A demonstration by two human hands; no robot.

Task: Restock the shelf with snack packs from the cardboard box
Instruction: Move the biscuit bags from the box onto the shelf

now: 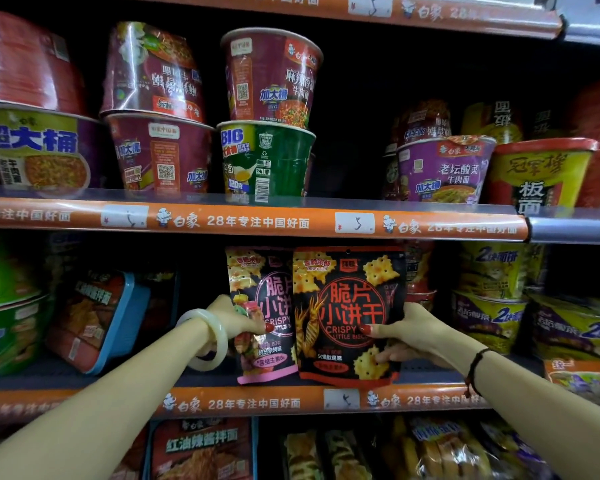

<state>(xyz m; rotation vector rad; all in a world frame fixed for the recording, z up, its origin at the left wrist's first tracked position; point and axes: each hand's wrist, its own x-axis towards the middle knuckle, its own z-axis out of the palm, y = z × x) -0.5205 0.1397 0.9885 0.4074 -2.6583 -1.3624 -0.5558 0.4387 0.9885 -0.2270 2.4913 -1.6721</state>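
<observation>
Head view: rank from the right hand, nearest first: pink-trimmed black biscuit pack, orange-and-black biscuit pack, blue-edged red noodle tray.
1. The orange-and-black biscuit pack: gripped by the right hand.
2. The pink-trimmed black biscuit pack: just left, held by the left hand.
3. The blue-edged red noodle tray: far left on the same shelf.
</observation>
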